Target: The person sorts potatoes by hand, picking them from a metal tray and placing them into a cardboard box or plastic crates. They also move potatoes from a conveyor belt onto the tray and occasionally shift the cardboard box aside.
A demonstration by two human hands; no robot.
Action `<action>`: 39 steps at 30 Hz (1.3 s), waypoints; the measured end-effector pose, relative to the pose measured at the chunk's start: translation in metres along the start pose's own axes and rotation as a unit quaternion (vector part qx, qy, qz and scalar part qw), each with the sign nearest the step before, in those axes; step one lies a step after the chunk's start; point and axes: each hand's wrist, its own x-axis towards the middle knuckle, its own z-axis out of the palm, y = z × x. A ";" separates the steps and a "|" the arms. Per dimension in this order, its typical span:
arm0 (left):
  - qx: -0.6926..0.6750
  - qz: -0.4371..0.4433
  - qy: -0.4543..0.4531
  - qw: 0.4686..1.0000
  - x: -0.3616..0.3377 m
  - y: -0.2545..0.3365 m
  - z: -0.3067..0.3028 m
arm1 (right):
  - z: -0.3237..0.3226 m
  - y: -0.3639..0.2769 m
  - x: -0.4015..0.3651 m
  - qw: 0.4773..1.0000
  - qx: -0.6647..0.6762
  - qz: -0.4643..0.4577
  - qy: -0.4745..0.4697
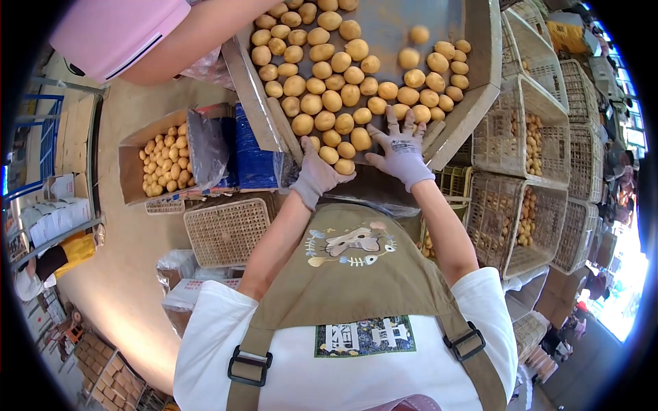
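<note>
Many yellow potatoes [332, 101] lie on a metal sorting tray [384, 41] in front of me. My left hand [321, 172], in a pale glove, rests at the tray's near edge. Its fingers point up the left side, and its thumb lies below the nearest potato [344, 166]; it does not close round any. My right hand [401, 151], gloved too, is spread over the near right part of the tray. Its fingertips touch or nearly touch the potatoes [421, 113] there. Two potatoes [419, 34] farther up the tray look blurred.
A cardboard box [130, 161] of potatoes stands on the left, near an upturned plastic crate [228, 233]. Stacked crates [517, 222], some holding potatoes, line the right. Another person's arm [199, 41] with a pink sleeve [116, 31] reaches in at the upper left.
</note>
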 end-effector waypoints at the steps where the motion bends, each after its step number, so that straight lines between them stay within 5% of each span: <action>1: 0.001 0.000 -0.002 1.000 0.001 0.000 -0.001 | 0.000 0.001 0.000 1.000 0.000 0.001 -0.001; 39: 0.053 0.007 0.045 0.998 -0.005 -0.001 -0.002 | -0.007 -0.005 -0.009 1.000 -0.006 -0.013 0.019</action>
